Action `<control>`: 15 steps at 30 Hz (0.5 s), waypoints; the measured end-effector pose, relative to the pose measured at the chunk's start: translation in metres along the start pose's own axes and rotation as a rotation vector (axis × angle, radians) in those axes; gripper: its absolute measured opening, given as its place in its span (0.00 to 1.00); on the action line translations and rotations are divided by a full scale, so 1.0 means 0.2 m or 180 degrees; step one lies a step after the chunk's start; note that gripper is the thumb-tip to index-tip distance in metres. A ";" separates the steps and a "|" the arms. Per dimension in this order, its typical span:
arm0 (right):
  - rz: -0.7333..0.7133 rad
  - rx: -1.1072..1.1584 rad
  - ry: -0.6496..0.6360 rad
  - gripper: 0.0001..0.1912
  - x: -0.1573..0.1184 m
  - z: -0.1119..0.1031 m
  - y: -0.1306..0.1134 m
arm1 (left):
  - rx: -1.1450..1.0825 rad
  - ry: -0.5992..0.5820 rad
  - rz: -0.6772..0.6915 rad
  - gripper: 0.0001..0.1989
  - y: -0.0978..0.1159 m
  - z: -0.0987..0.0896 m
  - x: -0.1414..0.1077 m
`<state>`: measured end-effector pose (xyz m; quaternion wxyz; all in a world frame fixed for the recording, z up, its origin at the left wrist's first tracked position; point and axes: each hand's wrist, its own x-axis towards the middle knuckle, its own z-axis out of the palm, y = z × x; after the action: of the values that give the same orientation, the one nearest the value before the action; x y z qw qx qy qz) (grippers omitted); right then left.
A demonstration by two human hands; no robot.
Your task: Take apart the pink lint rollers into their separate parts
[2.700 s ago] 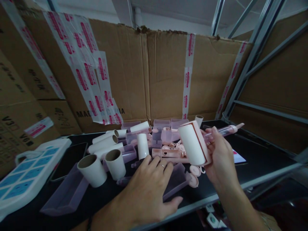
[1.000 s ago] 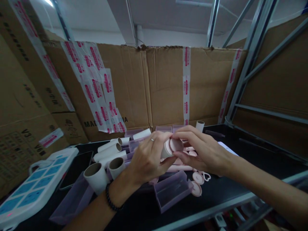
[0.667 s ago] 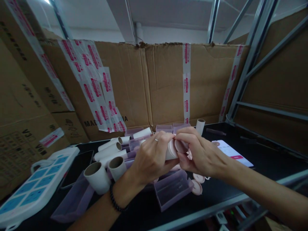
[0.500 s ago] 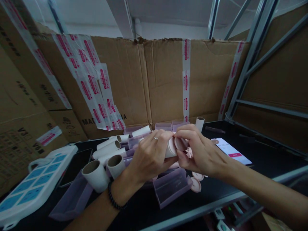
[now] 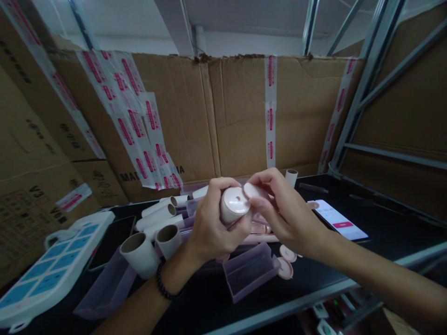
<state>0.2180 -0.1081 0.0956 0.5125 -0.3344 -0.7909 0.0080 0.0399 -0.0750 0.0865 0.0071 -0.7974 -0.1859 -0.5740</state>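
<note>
My left hand [image 5: 213, 223] is wrapped round a white tube [image 5: 234, 207], whose round end with a small central hole faces me. Between the thumb and fingers of my right hand [image 5: 279, 209] is a pale pink disc [image 5: 256, 191], right beside the tube's end. Below my hands lies a translucent purple tray [image 5: 249, 270]. Pale round discs [image 5: 285, 268] rest to the right of this tray. Several white tubes [image 5: 139, 253] lie or stand to the left of my left hand.
A white power strip [image 5: 52, 260] with blue panels is at the left, near a dark phone. A lit phone [image 5: 340, 221] lies at the right. Cardboard [image 5: 240, 116] rises behind the black surface, and a metal rail [image 5: 279, 304] runs along its front edge.
My left hand has turned the tube so its holed end shows more fully. The disc in my right hand has tilted and shifted slightly up and left.
</note>
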 end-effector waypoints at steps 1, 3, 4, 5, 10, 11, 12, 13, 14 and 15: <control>0.0091 0.0075 0.0032 0.09 0.01 0.01 0.00 | -0.0091 0.0174 -0.0113 0.18 0.00 0.01 0.00; 0.0325 0.0131 0.0173 0.11 0.03 0.01 0.02 | -0.0311 0.0669 -0.0401 0.17 -0.01 0.02 0.00; 0.0461 0.0118 0.0248 0.12 0.04 0.01 0.04 | -0.0495 0.0918 -0.0580 0.17 -0.02 0.02 0.00; 0.0586 0.0081 0.0305 0.13 0.05 0.01 0.06 | -0.0750 0.1121 -0.0769 0.16 -0.02 0.03 0.00; 0.0852 0.0024 0.0315 0.14 0.08 -0.03 0.16 | -0.2352 0.1520 -0.1603 0.14 -0.05 0.02 0.04; 0.0901 0.0136 0.0371 0.15 0.09 -0.04 0.18 | -0.2575 0.1464 -0.1767 0.15 -0.05 0.02 0.05; 0.0964 0.0296 0.0468 0.15 0.10 -0.05 0.20 | -0.2752 0.1340 -0.1927 0.16 -0.06 0.01 0.06; 0.1037 0.0478 0.0602 0.16 0.11 -0.07 0.23 | -0.2879 0.1170 -0.2067 0.17 -0.07 -0.01 0.06; 0.1116 0.0634 0.0756 0.16 0.12 -0.10 0.26 | -0.2960 0.0991 -0.2187 0.19 -0.07 -0.02 0.06; 0.1191 0.0701 0.0929 0.16 0.13 -0.13 0.30 | -0.2997 0.0834 -0.2289 0.21 -0.08 -0.03 0.06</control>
<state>0.2645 -0.0564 0.1083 0.6441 -0.4147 -0.6273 0.1403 0.0331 -0.0584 0.0963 -0.5180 -0.5248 -0.1674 -0.6544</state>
